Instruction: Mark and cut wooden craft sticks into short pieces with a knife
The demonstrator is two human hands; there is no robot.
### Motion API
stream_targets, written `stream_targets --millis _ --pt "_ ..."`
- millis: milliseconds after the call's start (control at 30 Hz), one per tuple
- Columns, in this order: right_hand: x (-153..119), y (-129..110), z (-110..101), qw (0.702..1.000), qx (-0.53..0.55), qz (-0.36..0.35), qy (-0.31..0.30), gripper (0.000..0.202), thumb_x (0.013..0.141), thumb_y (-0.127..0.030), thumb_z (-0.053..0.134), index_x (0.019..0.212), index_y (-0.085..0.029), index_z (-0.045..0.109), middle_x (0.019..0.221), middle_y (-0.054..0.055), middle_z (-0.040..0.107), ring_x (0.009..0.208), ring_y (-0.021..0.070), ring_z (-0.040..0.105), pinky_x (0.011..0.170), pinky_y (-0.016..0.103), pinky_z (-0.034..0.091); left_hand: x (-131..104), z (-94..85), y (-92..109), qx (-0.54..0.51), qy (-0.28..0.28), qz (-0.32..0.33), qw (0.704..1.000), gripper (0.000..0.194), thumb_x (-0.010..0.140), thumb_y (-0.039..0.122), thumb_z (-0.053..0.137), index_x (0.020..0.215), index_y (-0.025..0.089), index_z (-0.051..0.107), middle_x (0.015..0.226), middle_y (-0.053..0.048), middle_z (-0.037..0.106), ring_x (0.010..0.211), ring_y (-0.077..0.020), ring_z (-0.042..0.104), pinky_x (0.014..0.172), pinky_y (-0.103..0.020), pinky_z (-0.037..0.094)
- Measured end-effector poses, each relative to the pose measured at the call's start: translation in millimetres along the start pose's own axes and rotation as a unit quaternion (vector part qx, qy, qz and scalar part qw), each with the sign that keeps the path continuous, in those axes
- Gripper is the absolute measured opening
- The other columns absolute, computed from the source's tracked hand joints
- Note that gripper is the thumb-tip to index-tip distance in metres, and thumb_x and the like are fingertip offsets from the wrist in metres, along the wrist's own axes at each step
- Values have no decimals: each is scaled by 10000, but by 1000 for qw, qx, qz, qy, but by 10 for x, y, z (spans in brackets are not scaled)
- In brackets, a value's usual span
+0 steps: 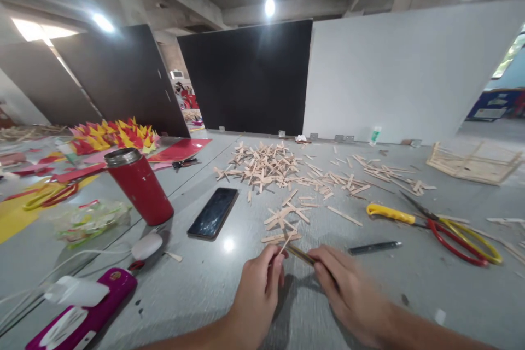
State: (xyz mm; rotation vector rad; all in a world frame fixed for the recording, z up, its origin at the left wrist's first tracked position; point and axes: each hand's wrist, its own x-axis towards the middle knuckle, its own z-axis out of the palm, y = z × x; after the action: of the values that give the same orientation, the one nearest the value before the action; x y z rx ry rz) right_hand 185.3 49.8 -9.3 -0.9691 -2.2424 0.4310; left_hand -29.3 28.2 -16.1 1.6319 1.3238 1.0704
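My left hand (262, 279) is closed in a pinch on a thin wooden stick (286, 243), which tilts up from the fingertips. Opposite it, my right hand (342, 279) grips a dark, narrow, flat tool (301, 254); its far end lies close to the stick, and I cannot tell its exact kind or whether the two touch. Just beyond the fingers lies a small group of wooden stick pieces (283, 217). A larger heap of such pieces (264, 164) sits behind it, with more strewn to the right.
Left of my hands are a phone (213, 213), a red flask (141, 188), a white mouse-like object (146, 246) and a purple power strip (94, 306). To the right lie a black pen (375, 248), a yellow-handled knife (389, 213), scissors (461, 238) and a stick frame (476, 164).
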Motion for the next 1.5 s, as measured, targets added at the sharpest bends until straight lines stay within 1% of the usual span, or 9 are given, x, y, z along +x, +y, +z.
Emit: stream_targets --millis 167,533,700,800,933,1067,1300,1367,1500 --pt "-21 65 35 1000 -6 -9 9 279 1115 -203 354 1012 -229 611 792 13 712 664 168 689 645 264 511 -3 8 -35 -22 -17 16 999 518 1068 626 445 892 176 629 604 41 447 529 -139 444 531 -234 333" --pt "7 92 10 1000 -1 6 10 317 1123 -236 353 951 -222 618 782 13 696 675 164 680 660 260 496 -26 3 -7 -48 -34 25 998 685 1051 748 410 1012 125 693 609 45 418 521 -125 382 512 -248 259" --pt "-19 83 25 1000 6 -5 13 326 1121 -239 351 957 -222 632 772 12 692 660 158 670 650 251 494 -84 -6 1 -69 -26 26 997 717 1073 750 347 897 146 691 612 16 473 558 -139 433 572 -255 319" --pt "28 60 -63 1000 6 -15 15 315 1112 -236 370 943 -225 635 743 6 677 617 152 639 614 247 473 -78 3 -18 -72 -50 26 996 759 1058 786 322 932 141 700 599 11 490 547 -146 457 571 -259 338" --pt "85 66 -264 999 -15 -31 -34 274 1096 -235 432 941 -223 658 728 11 682 600 152 612 614 254 460 -67 -5 0 -70 -82 31 994 818 1030 823 339 992 108 733 606 14 483 534 -138 434 545 -255 314" --pt "-34 132 -326 999 -21 22 -36 355 1115 -310 398 973 -207 707 761 48 713 626 171 638 648 278 485 -63 -58 101 -78 -127 26 989 705 1030 729 493 854 104 769 586 36 409 548 -121 374 547 -251 276" --pt "-305 174 -244 993 18 119 12 504 1090 -570 429 899 -218 734 673 49 683 514 175 553 530 275 471 30 -106 142 -177 -271 -22 946 481 925 597 701 904 120 758 676 7 573 546 -98 428 517 -212 326" --pt "-317 182 -226 992 26 120 18 541 1087 -604 414 881 -219 733 675 52 688 512 176 564 512 265 472 33 -102 136 -184 -271 -21 945 417 895 547 750 876 130 736 693 3 592 537 -91 424 507 -206 316" --pt "-303 232 -202 995 15 97 28 572 1099 -601 381 850 -224 731 633 32 662 501 171 571 518 250 487 5 -87 157 -182 -221 -8 958 284 866 401 796 974 151 718 715 29 570 550 -84 416 539 -199 328"
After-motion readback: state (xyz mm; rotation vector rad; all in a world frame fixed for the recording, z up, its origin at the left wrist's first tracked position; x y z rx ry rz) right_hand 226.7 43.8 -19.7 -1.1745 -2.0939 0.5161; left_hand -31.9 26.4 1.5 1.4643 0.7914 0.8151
